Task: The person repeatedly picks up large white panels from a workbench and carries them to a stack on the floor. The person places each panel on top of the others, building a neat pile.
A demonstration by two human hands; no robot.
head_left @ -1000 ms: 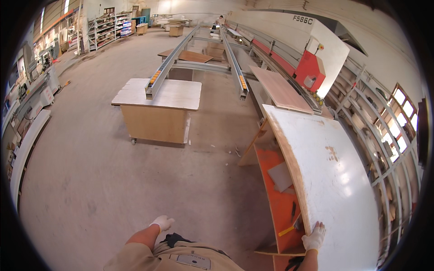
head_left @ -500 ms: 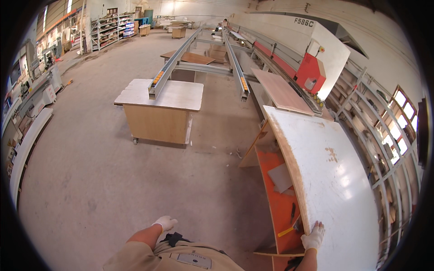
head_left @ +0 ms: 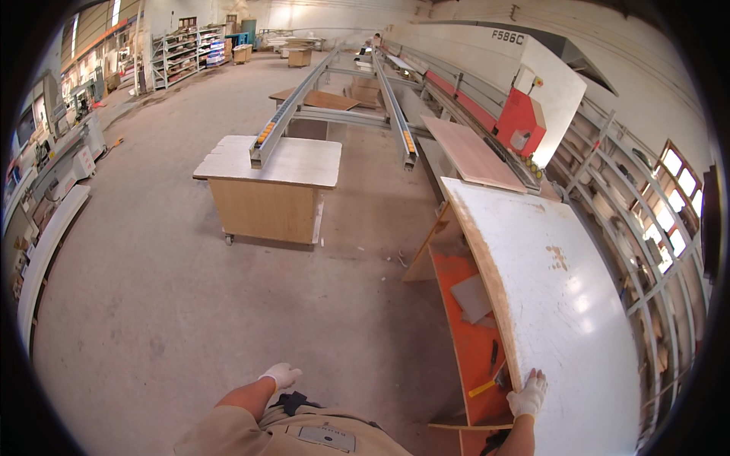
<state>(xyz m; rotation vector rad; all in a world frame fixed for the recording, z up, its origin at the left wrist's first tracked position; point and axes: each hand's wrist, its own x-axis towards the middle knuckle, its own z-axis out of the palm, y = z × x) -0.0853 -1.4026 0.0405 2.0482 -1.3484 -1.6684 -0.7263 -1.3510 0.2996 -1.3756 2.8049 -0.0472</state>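
Right hand [head_left: 528,395] seemingly grips white board [head_left: 563,304] edge.

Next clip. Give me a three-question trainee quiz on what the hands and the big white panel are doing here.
1. True or false: the right hand rests on the near edge of the large white panel.
2. What is the left hand holding?
A. a yellow tool
B. nothing
C. the panel's corner
3. Fill in: the shelf under the panel, inside the cart, is coloured ____.

Key
1. True: the gloved right hand grips the panel's edge near its lower corner.
2. B: the gloved left hand hangs free above the concrete floor, away from the panel.
3. Orange.
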